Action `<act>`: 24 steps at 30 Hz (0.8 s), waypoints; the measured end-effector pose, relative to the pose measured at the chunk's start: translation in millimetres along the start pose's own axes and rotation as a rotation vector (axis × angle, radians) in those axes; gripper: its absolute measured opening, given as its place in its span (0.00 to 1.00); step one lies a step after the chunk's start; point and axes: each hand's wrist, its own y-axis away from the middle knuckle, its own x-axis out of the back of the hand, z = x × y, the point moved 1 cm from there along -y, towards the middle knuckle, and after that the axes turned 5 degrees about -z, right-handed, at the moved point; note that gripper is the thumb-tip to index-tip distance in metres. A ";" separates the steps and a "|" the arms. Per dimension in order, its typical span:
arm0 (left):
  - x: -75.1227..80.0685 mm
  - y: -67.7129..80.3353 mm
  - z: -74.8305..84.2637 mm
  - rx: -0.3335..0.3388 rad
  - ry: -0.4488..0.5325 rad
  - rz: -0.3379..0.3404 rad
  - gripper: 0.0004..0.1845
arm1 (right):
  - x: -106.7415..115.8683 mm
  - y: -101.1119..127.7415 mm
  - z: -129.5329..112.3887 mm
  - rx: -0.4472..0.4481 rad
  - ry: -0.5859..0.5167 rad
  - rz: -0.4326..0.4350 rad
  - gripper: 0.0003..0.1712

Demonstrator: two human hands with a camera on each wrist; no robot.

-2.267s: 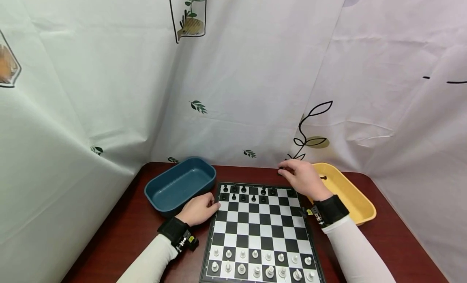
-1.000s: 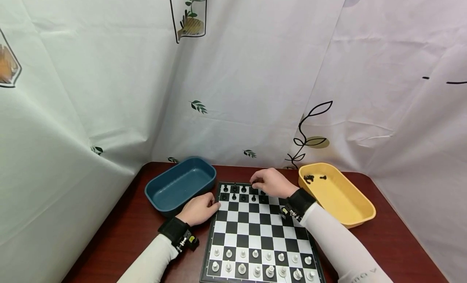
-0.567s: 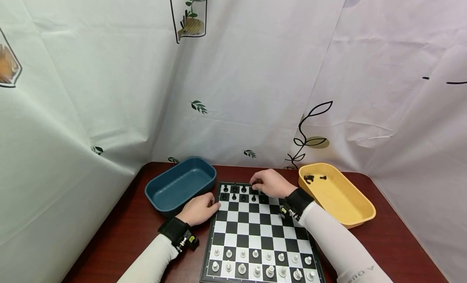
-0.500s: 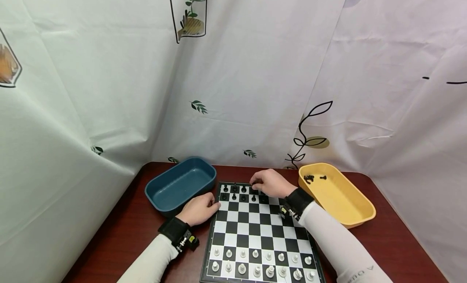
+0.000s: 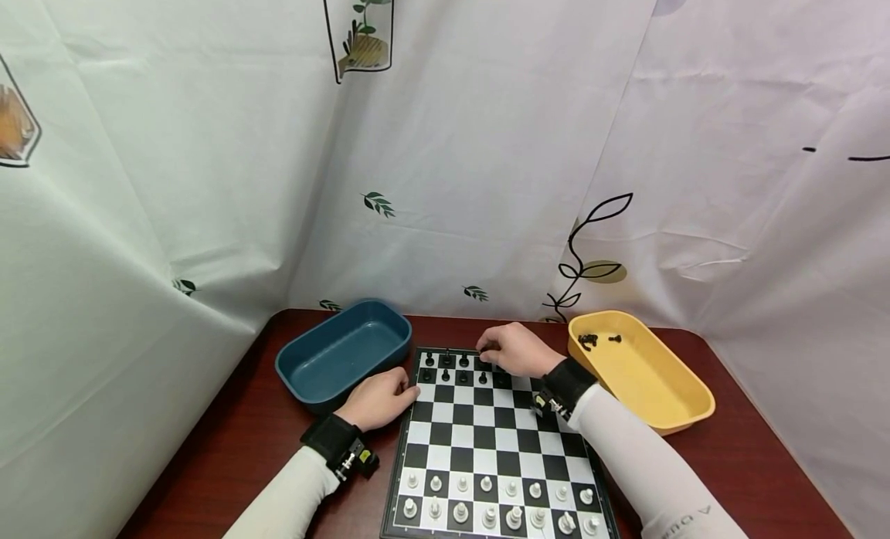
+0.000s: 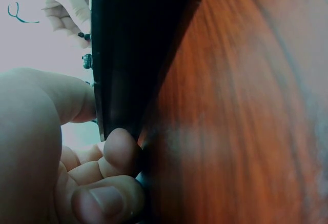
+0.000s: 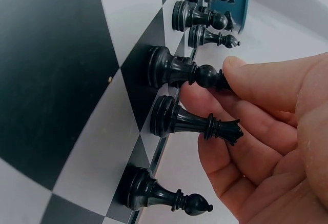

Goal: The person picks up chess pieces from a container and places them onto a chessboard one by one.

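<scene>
Since 2.3 s ago, right hand (image 5: 516,349) has crossed from the yellow bin's near edge to the board's far rank; over the last second it barely shifts. Left hand, board and bins unchanged.

Left to right:
- Blue bin (image 5: 344,352) on counter (image 5: 229,454), far left of board.
- Left hand (image 5: 378,400) rests at the left edge of the board (image 5: 487,438), fingers curled against the rim; wrist view shows fingertips (image 6: 120,147) pressed to the dark edge.
- Black pieces stand on the two far ranks, white pieces (image 5: 487,502) on the near ranks.
- Right hand pinches the top of a black piece (image 7: 177,70), which stands on its square at the far edge; a queen (image 7: 192,121) beside it, untouched.
- Yellow bin (image 5: 684,411) right of board, a few black pieces (image 5: 589,340) in its far corner.
</scene>
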 end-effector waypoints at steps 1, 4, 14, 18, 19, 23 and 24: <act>0.2 0.1 0.1 -0.007 0.001 0.002 0.18 | 0.3 0.0 -0.3 -0.002 0.002 0.000 0.07; 0.2 0.2 0.3 0.002 -0.001 -0.006 0.18 | 1.1 0.0 -1.2 -0.006 0.007 -0.004 0.06; 1.8 1.8 3.9 0.023 0.005 -0.026 0.17 | 1.7 0.6 -1.7 -0.012 -0.002 -0.017 0.06; 1.2 1.2 4.0 0.037 -0.001 -0.030 0.17 | 1.5 1.6 -2.4 -0.006 0.006 -0.022 0.10; 0.9 1.0 3.8 0.041 -0.003 -0.031 0.17 | 1.7 2.1 -2.5 -0.002 0.013 -0.019 0.11; 0.4 -0.2 3.4 0.042 -0.015 -0.025 0.17 | 5.5 5.0 -1.9 0.015 0.041 0.013 0.17; 0.6 -0.3 3.4 0.040 -0.016 -0.022 0.17 | 7.3 5.9 -1.4 0.019 0.047 0.025 0.18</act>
